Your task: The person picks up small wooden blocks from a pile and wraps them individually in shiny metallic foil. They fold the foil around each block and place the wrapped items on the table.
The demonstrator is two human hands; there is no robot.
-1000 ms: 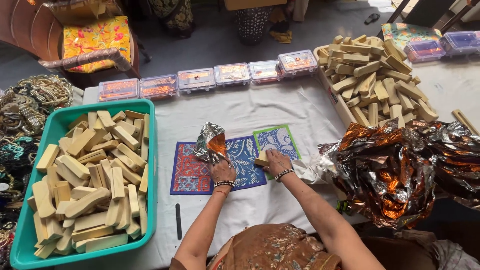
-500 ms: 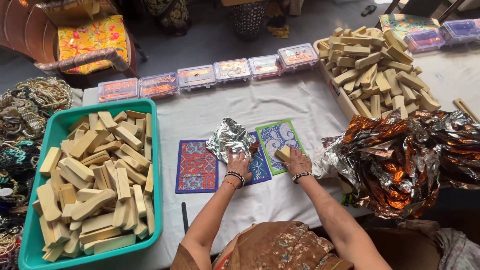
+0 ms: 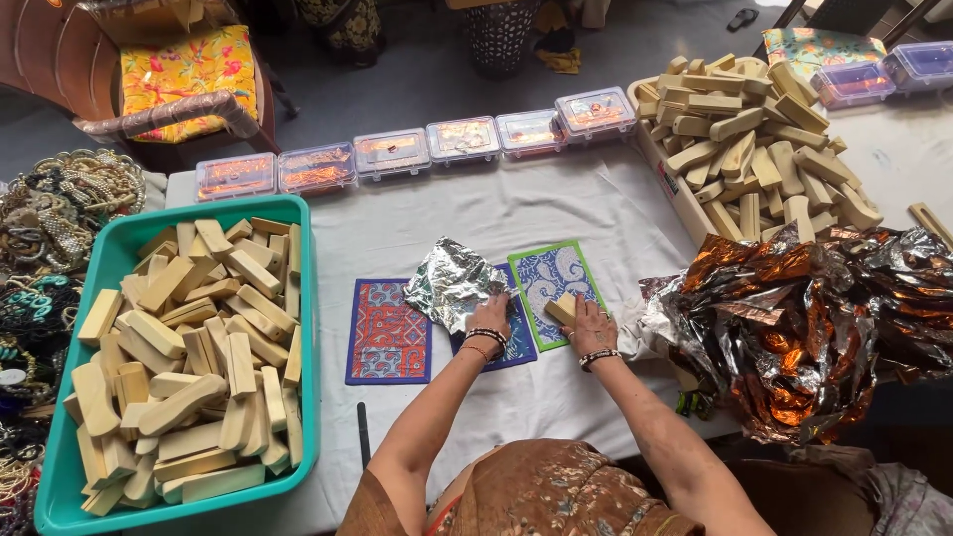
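On the white-clothed table [image 3: 556,397] both hands work close together at the centre. The left hand [image 3: 491,323] lies with its fingers closed on the lower edge of a crumpled sheet of silver foil [image 3: 449,283], which rests partly over the blue patterned mat [image 3: 511,342] and reaches toward 10 o'clock from the hand. The right hand [image 3: 589,323] is clamped on a small pale wooden block [image 3: 562,308], held against the green-bordered patterned mat [image 3: 552,283]; the block sits at about 10 o'clock from that hand's knuckles. Both wrists carry beaded bracelets.

At 9 o'clock from the left hand, just beside the blue mat, lies a red and blue patterned mat [image 3: 389,333]. Farther out at 9 o'clock stands a teal plastic tub [image 3: 298,248] heaped with pale wooden blocks. At 6 o'clock from the red mat a thin dark stick [image 3: 363,432] lies on the cloth.

At 3 o'clock from the right hand a large crumpled heap of copper and silver foil [image 3: 804,328] spreads over the table edge. At 1 o'clock a shallow tray [image 3: 675,184] holds another pile of wooden blocks. Along 12 o'clock runs a row of small clear lidded boxes [image 3: 417,151], set side by side. At the far left, beyond the tub, beaded jewellery [image 3: 50,208] is piled. A chair with a yellow floral cushion [image 3: 189,69] stands at 11 o'clock.
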